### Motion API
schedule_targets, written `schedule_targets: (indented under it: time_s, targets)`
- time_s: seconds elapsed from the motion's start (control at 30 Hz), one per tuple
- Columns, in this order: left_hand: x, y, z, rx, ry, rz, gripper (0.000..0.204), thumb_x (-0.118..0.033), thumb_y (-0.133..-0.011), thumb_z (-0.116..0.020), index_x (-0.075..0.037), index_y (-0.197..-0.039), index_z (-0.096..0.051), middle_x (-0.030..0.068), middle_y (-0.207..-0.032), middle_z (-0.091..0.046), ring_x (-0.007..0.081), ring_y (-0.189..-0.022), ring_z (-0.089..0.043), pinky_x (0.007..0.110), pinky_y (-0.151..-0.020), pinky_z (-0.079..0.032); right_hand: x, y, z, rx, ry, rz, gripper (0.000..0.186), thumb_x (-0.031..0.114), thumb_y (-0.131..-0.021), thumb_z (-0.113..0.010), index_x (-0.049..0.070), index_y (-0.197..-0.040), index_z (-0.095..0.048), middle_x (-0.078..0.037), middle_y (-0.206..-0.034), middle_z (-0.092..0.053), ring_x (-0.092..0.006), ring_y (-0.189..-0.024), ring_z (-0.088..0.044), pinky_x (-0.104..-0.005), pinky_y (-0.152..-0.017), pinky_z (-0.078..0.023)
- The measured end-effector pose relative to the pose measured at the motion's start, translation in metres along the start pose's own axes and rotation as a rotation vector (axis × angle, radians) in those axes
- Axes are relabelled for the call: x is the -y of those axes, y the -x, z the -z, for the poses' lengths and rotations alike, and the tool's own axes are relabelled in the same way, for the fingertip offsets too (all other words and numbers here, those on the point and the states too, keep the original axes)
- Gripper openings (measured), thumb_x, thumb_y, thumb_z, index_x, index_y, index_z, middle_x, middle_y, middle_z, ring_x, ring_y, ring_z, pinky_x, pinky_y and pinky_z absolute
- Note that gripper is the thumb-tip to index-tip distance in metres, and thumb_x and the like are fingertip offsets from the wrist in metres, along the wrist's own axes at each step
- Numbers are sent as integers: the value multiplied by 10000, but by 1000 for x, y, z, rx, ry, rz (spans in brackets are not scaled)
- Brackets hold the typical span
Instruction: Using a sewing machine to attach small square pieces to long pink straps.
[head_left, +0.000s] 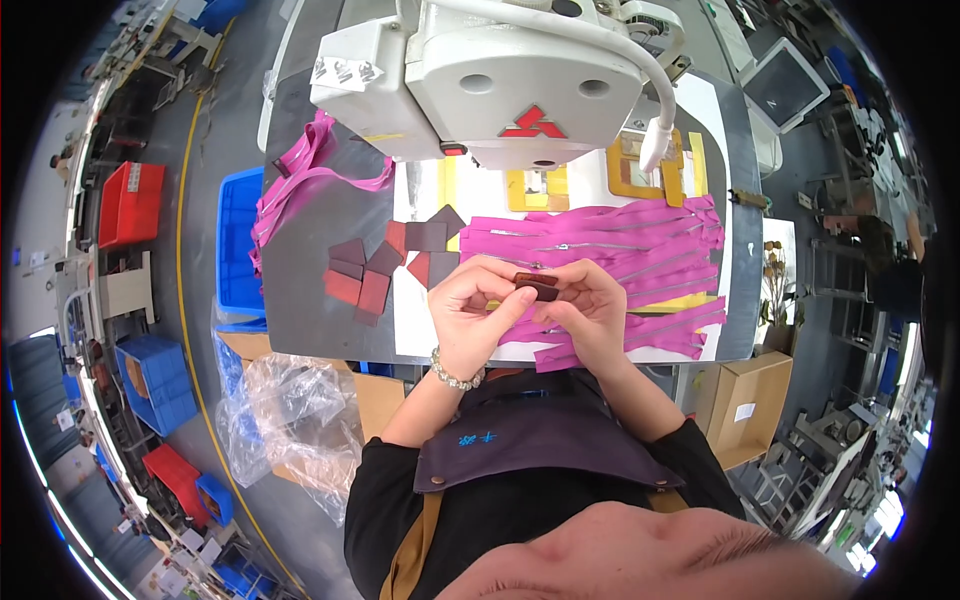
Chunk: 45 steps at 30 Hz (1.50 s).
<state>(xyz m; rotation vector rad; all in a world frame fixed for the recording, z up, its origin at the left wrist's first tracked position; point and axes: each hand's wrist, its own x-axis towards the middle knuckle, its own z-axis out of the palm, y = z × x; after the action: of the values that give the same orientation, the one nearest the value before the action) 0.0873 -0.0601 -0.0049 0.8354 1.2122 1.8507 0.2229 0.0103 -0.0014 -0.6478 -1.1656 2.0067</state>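
Between my two hands is a small dark brown and red leather-like piece [537, 287]. The fingers and thumb of my left hand [474, 305] close on its left side, and my right hand [590, 305] pinches its right side. Beneath and beyond my hands, several magenta zippers [620, 240] lie side by side on a white sheet. Just left of my left hand, loose dark and red patches [375, 275] are scattered over the grey table and the sheet's edge. Part of the held piece is covered by my fingers.
A white sewing machine head [525, 90] hangs over the far side, with yellow frames [640, 170] under it. More magenta zipper strip [310, 170] drapes off the left edge near a blue bin [238, 240]. Clear plastic wrap [295, 415] and a cardboard box [750, 408] flank me.
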Motion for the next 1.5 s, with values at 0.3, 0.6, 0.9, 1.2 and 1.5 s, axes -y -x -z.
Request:
schedule_targets:
  time_s: [0.3, 0.6, 0.9, 1.2, 1.5]
  targets:
    - [7, -4, -4, -42, -45, -8, 127, 109, -744, -698, 26, -753, -602, 121, -916, -625, 142, -816, -629, 248, -719, -523, -1, -6, -3, -57, -26, -18, 165, -28, -849, -643, -48, -1004, -590, -88, -889, -649, -90, -743, -617, -206, -636, -511]
    - [6, -11, -3, -36, -97, -12, 144, 115, -730, -708, 22, -746, -599, 100, -880, -611, 114, -766, -612, 224, -678, -519, -4, -8, -3, -84, -46, -11, 129, -24, -868, -623, -53, -990, -589, -96, -909, -647, -95, -754, -618, -206, -635, -515]
    - [3, -16, -4, -29, -108, 10, 149, 114, -722, -714, 18, -735, -602, 89, -854, -611, 104, -746, -601, 219, -665, -504, -4, -9, -4, -94, -28, 3, 108, -19, -876, -615, -48, -976, -588, -89, -923, -646, -96, -762, -624, -211, -642, -530]
    - [2, -19, -5, -26, -104, 25, 162, 118, -713, -716, 10, -723, -597, 81, -840, -609, 106, -759, -602, 222, -681, -496, -1, -10, -6, -106, 0, 17, 86, -18, -884, -604, -43, -965, -586, -76, -885, -643, -92, -721, -619, -206, -626, -519]
    - [-4, -29, 5, 201, -383, 22, 134, -82, -835, -659, -16, -777, -558, 47, -684, -551, 115, -572, -483, 257, -519, -386, 4, -12, -8, -91, 12, 59, 53, -7, -894, -593, -29, -940, -577, -63, -829, -633, -75, -681, -601, -200, -592, -489]
